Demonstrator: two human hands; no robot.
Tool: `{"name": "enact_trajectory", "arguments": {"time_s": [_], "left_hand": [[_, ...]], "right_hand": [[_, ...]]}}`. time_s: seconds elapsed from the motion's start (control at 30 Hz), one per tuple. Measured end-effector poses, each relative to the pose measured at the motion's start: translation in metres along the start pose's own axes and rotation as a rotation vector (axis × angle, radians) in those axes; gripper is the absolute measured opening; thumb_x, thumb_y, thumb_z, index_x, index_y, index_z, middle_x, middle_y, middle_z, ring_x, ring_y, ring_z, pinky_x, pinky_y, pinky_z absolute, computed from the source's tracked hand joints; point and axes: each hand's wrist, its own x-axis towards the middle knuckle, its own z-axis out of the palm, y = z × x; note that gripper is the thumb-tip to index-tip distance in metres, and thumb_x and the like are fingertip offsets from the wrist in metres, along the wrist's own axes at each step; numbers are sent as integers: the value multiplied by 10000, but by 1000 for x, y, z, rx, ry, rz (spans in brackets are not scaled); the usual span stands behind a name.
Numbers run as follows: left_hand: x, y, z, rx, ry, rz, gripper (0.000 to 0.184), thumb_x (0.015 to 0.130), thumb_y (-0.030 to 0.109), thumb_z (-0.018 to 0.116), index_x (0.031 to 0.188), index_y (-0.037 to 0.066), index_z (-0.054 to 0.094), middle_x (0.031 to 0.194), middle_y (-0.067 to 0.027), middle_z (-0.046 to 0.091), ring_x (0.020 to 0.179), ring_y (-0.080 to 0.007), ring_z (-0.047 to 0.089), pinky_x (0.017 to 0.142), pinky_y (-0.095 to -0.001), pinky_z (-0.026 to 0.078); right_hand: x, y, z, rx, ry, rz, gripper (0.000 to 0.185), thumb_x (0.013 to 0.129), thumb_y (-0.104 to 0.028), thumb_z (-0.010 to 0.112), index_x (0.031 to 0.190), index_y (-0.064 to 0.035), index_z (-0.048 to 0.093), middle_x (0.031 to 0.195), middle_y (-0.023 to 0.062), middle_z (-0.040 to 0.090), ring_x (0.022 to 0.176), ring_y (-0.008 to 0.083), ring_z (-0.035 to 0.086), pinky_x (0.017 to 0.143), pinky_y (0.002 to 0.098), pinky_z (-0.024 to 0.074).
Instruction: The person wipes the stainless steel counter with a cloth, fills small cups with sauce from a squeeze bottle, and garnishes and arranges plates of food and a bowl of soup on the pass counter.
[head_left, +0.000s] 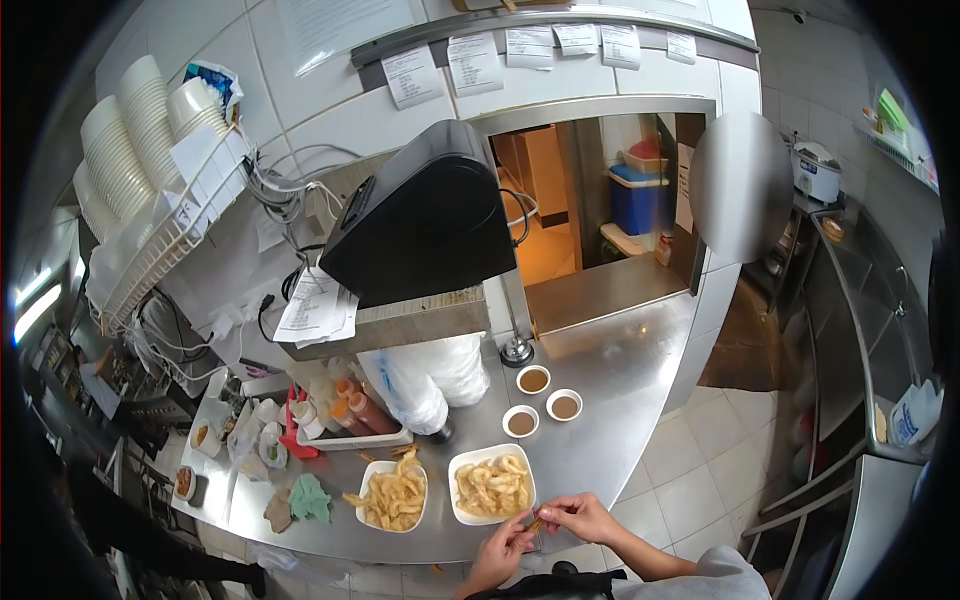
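At the front edge of the steel counter, my left hand (505, 550) and my right hand (577, 517) meet, fingertips pinched around a small brown item (536, 524) too small to identify. Just beyond them sits a white square bowl of fries (492, 484), close to my left fingers. To its left stands a second bowl of fries (392, 495), heaped higher, with some pieces over its rim. Three small white cups of brown sauce (521, 421) are grouped farther back.
A crate of sauce bottles (345, 410) and plastic-wrapped stacks (425, 380) stand behind the bowls. Green cloth (310, 498) lies left. A black printer (420, 215) overhangs the counter beside a pass-through window (600, 220). Another person (97, 380) is far left.
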Motion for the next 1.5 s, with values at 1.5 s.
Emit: {"name": "enact_trajectory", "arguments": {"time_s": [1.5], "left_hand": [[-11,-16,-15,-133,-109,-75,459,871,64,484,1306,73,338,963,-67,571,771,-96,551,684,-233,463]], "right_hand": [[7,-10,23,-5,-16,-241,202,816,-176,600,889,9,639,723,37,597,600,73,530,532,207,426]]}}
